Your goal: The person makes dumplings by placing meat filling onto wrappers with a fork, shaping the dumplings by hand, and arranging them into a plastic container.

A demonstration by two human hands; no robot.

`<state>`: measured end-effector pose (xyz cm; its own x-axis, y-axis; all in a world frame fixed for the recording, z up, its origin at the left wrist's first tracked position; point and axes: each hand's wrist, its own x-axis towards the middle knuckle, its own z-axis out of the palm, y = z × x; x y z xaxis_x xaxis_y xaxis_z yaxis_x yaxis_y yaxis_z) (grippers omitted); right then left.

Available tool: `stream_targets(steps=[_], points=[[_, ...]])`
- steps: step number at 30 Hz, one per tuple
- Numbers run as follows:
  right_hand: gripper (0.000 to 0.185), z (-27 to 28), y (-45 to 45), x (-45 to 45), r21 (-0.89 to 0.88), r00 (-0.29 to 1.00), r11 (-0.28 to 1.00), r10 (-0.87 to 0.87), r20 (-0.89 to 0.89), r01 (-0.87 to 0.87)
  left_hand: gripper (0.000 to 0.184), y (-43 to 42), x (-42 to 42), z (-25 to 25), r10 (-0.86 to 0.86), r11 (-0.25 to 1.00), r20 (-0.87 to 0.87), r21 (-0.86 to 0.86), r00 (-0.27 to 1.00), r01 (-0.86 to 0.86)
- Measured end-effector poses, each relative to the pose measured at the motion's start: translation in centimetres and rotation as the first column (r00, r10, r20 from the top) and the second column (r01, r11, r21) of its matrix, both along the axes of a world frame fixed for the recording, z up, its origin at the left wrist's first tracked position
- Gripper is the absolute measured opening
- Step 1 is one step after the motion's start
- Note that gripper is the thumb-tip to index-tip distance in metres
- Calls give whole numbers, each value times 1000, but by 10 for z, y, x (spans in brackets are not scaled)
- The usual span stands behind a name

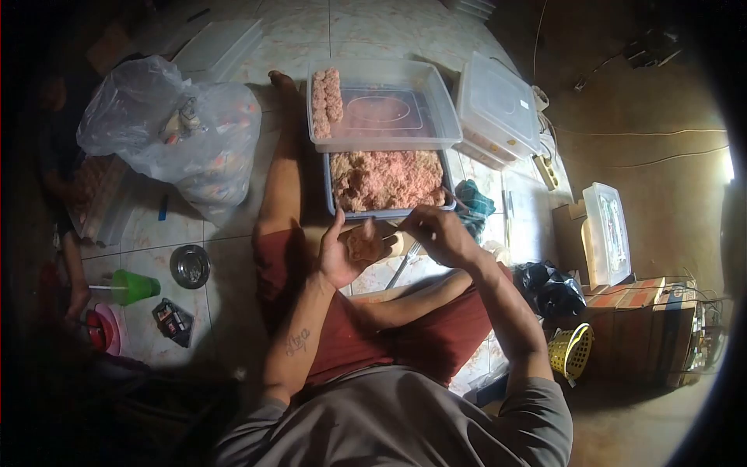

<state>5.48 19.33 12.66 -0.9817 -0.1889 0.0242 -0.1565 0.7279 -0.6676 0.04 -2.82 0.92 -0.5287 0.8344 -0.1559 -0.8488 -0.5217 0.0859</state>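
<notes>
My left hand (340,259) is turned palm up, thumb raised, with its fingers cupped under a small brownish lump of minced meat (364,247). My right hand (442,233) is beside it, fingers pinched together; a thin dark thing seems to stick out from them toward the left palm, too small to name. Just beyond both hands is a blue-rimmed tub (377,213) filled with pink minced meat mixture (389,177). A clear plastic box (424,143) rests over the tub's far part, with rows of shaped meat pieces (327,101) along its left side.
A lidded clear box (498,109) stands at the right, near a green cloth (475,199). A stuffed plastic bag (210,148) sits at the left. A metal bowl (190,266) and green cup (134,287) are on the tiles. Another person's arm (74,272) shows far left.
</notes>
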Motion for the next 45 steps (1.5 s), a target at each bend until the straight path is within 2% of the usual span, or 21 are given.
stream_targets(steps=[1, 3, 5, 6, 9, 11, 12, 13, 16, 19, 20, 24, 25, 27, 32, 33, 35, 37, 39, 43, 45], points=[[19, -11, -2, 1, 74, 983, 984, 165, -77, -159, 88, -1, -3, 5, -35, 999, -1, 42, 999, 35], [22, -19, -2, 6, 49, 984, 984, 174, -44, -172, 93, -8, -1, 17, -69, 996, -159, -67, 985, 59], [24, -9, 2, 3, 406, 942, 903, 248, -227, -140, 97, -15, -2, 12, -93, 995, -123, -40, 988, 88], [28, 8, -13, 4, 360, 976, 926, 168, -137, -109, 97, -16, 0, 13, -45, 998, -98, -58, 994, 40], [31, -37, -24, 15, 207, 991, 974, 114, -70, -97, 91, -12, 8, 11, 19, 997, -109, -66, 994, -27], [31, -26, -36, 26, 269, 999, 963, 4, -50, 10, 85, -7, 12, -5, 232, 972, -37, -31, 972, -233], [31, -38, -45, 34, 131, 986, 988, -64, -154, 84, 77, -4, 16, -14, 356, 922, 53, -180, 933, -341], [31, -55, -55, 44, -18, 958, 988, -151, -242, 151, 77, -1, 19, -16, 347, 925, 56, -182, 936, -332], [20, -65, -82, 68, -8, 992, 993, -119, -53, 118, 66, 6, 24, -19, 424, 873, 63, -293, 904, -389], [16, -51, -75, 63, -102, 969, 978, -195, -152, 180, 64, 1, 24, -20, 456, 852, 158, -363, 876, -378], [15, -48, -80, 60, -115, 940, 972, -227, -254, 203, 61, 0, 23, -30, 389, 908, 158, -232, 907, -349], [10, -49, -64, 63, 89, 996, 992, -82, -46, 86, 63, -1, 23, -38, 398, 914, 234, -186, 887, -360], [9, -40, -61, 60, 48, 985, 997, -51, -165, 60, 63, -3, 22, -33, 405, 911, 235, -188, 883, -368], [9, -21, -63, 55, -88, 974, 976, -207, -97, 199, 68, -11, 19, -24, 352, 936, 243, -118, 904, -332], [14, -19, -48, 52, -5, 957, 987, -159, -244, 163, 82, -11, 19, 13, 310, 932, 80, 169, 947, -319], [14, -13, -52, 54, -8, 958, 987, -156, -241, 159, 82, -11, 22, 8, 314, 932, 80, 165, 946, -323], [13, -4, -62, 56, -226, 934, 932, -322, -157, 284, 82, -9, 25, 0, 186, 967, 135, 151, 973, -206], [6, -27, -70, 69, 0, 973, 982, -186, -135, 188, 79, 0, 30, 17, 225, 972, 130, 30, 966, -231], [12, -27, -72, 76, -21, 993, 994, -108, -53, 107, 73, 3, 26, 8, 362, 932, 125, -44, 924, -359], [10, -21, -70, 73, -116, 976, 977, -193, -103, 181, 63, 4, 29, -1, 327, 939, 123, 71, 937, -337], [9, -38, -67, 66, -41, 999, 999, -25, -42, 23, 63, 5, 28, 1, 338, 941, 172, -29, 925, -338]])
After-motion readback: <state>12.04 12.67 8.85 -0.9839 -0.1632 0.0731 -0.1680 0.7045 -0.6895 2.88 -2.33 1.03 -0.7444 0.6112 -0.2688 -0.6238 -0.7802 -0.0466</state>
